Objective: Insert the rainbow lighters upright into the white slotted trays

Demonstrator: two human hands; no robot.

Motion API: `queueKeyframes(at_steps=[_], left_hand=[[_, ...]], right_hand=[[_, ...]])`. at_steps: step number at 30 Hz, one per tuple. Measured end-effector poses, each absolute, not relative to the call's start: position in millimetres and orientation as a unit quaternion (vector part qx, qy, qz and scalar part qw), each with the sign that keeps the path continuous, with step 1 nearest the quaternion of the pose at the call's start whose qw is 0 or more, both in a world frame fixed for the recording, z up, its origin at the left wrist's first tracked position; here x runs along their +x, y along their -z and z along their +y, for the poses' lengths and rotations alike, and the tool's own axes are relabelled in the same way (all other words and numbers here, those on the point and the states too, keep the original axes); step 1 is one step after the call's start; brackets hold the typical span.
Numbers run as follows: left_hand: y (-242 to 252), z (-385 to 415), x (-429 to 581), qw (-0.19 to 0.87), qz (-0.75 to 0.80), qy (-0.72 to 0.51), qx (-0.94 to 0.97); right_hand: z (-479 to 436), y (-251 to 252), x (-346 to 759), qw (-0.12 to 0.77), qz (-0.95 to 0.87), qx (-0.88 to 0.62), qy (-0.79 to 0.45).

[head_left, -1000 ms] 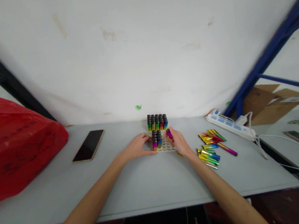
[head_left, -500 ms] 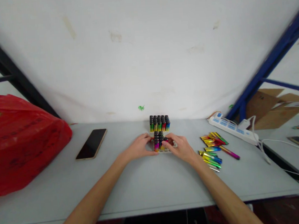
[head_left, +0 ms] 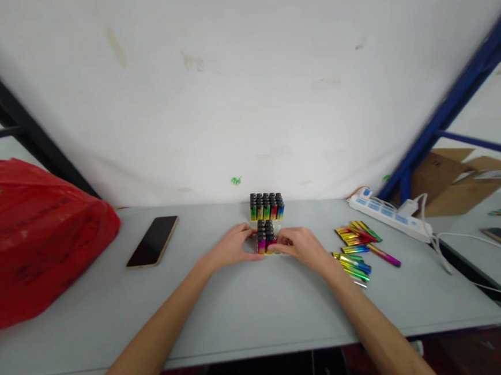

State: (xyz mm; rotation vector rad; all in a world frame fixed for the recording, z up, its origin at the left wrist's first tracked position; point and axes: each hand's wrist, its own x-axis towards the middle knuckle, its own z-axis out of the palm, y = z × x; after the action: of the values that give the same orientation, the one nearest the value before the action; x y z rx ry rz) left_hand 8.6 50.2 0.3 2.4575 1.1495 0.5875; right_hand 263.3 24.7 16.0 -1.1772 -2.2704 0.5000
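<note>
Upright lighters (head_left: 262,235) with black tops and shiny coloured bodies stand in rows in a pale tray, much of it hidden by my hands. Around the left side of this tray curve the thumb and fingers of my left hand (head_left: 236,245), gripping it. My right hand (head_left: 297,243) is closed, its thumb and fingertips on a lighter (head_left: 272,245) with a red-purple body at the front of the row. Just behind stands a full block of upright lighters (head_left: 266,206). To the right of my right hand lies a loose pile of lighters (head_left: 355,266).
A phone (head_left: 153,241) lies on the grey table (head_left: 226,322) at the left, near a red plastic bag (head_left: 42,238). At the right are a white power strip (head_left: 389,217) with cables and a cardboard box (head_left: 441,181). A white wall rises behind.
The lighter in my right hand has gone from tilted to upright and lower, beside the others in the tray. My left hand has stayed in place.
</note>
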Motion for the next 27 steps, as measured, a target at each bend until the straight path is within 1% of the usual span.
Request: queueKeyframes(at_steps=[2, 7, 11, 13, 15, 19, 23, 27], left_hand=[[1, 51, 8, 0.183, 0.405, -0.209, 0.871], [2, 53, 8, 0.185, 0.415, -0.197, 0.869], [0, 52, 9, 0.182, 0.414, -0.188, 0.872], [0, 52, 9, 0.183, 0.416, -0.187, 0.871], [-1, 52, 9, 0.185, 0.417, -0.190, 0.870], [0, 52, 9, 0.183, 0.415, -0.201, 0.868], [-1, 50, 9, 0.181, 0.415, -0.194, 0.870], [-1, 50, 9, 0.184, 0.413, -0.201, 0.869]], right_hand=[[23, -25, 268, 0.263, -0.835, -0.447, -0.181], [13, -42, 318, 0.253, -0.812, -0.476, -0.225], [-7, -34, 354, 0.184, -0.807, -0.529, -0.186], [-16, -29, 357, 0.141, -0.818, -0.529, -0.178], [-22, -28, 353, 0.117, -0.830, -0.517, -0.172], [-21, -31, 344, 0.134, -0.837, -0.505, -0.160], [-11, -23, 344, 0.163, -0.832, -0.501, -0.173], [-5, -13, 345, 0.157, -0.847, -0.466, -0.202]])
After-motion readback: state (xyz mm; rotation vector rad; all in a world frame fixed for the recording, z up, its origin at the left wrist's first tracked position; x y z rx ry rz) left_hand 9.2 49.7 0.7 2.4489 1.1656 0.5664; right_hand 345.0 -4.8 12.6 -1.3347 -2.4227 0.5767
